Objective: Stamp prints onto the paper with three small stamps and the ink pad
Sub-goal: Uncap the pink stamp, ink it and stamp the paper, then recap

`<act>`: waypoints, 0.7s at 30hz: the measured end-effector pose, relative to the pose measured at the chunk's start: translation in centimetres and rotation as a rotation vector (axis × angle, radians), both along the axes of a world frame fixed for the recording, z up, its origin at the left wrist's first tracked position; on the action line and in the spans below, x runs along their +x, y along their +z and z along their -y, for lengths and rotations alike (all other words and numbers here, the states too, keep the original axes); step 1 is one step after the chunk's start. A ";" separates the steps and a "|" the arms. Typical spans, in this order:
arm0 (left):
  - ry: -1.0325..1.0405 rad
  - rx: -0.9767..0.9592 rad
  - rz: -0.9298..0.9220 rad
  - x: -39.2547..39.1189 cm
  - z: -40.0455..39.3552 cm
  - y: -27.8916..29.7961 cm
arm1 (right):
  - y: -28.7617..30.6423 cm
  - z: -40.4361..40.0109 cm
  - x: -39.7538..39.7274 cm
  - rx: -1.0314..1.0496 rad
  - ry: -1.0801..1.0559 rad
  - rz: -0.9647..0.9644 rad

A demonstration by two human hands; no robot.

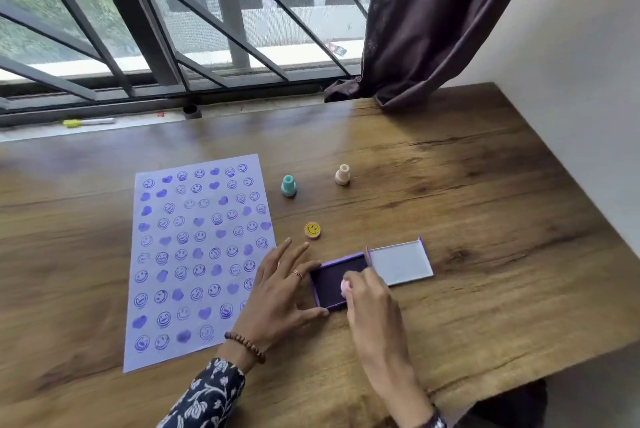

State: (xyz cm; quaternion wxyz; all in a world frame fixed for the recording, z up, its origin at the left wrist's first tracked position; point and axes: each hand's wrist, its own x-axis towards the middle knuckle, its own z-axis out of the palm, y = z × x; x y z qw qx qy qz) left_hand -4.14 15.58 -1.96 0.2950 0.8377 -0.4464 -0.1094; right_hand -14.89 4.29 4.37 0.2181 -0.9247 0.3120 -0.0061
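Note:
A lilac paper [194, 355] covered with purple smiley and heart prints lies on the wooden table [467, 185]. To its right sits the purple ink pad [332, 273], its lid [400, 263] hinged open to the right. My right hand [369, 299] is shut on a pink stamp [345, 285] and holds it down on the pad's dark surface. My left hand [282, 285] rests with fingers spread against the pad's left edge, partly over the paper's right edge. A teal stamp [289, 186] and a cream stamp [342, 174] stand upright beyond the pad.
A yellow smiley cap [312, 230] lies between the pad and the teal stamp. A dark curtain [415, 46] drapes onto the table's far right corner. A yellow-capped marker [88, 122] lies on the window sill. A white wall borders the table's right side.

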 end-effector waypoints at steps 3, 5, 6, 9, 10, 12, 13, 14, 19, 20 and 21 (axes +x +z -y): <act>-0.021 0.005 0.003 0.1 0.1 -0.1 | -0.9 -0.4 0.1 -0.029 -0.001 0.027; -0.025 0.016 0.003 0.2 0.1 -0.2 | -0.9 -0.4 0.4 -0.062 -0.005 0.027; -0.029 0.025 0.002 0.2 0.1 -0.2 | -0.9 -0.2 0.6 -0.060 -0.013 0.021; -0.035 0.072 -0.014 0.0 0.0 -0.3 | -0.7 0.5 0.8 0.030 -0.054 0.003; -0.043 0.091 -0.023 -0.1 -0.1 -0.2 | -0.6 0.7 0.8 0.068 -0.080 0.022; -0.060 0.109 -0.045 -0.2 -0.6 0.1 | -0.3 0.9 0.8 0.160 -0.157 0.074; -0.068 0.106 -0.054 -0.2 -1.2 0.3 | -0.3 0.7 0.7 0.206 -0.207 0.106; -0.072 0.096 -0.061 0.0 -2.0 0.6 | -0.3 0.4 0.5 0.259 -0.267 0.153; 0.023 0.031 -0.010 3.0 -9.3 2.0 | -0.3 -4.8 0.4 0.661 -0.525 0.388; 0.047 0.039 0.002 3.9 -10.8 2.1 | -0.4 -6.3 0.6 0.703 -0.535 0.413; 0.055 0.060 0.009 4.7 -12.2 2.3 | -0.7 -7.9 0.8 0.707 -0.527 0.431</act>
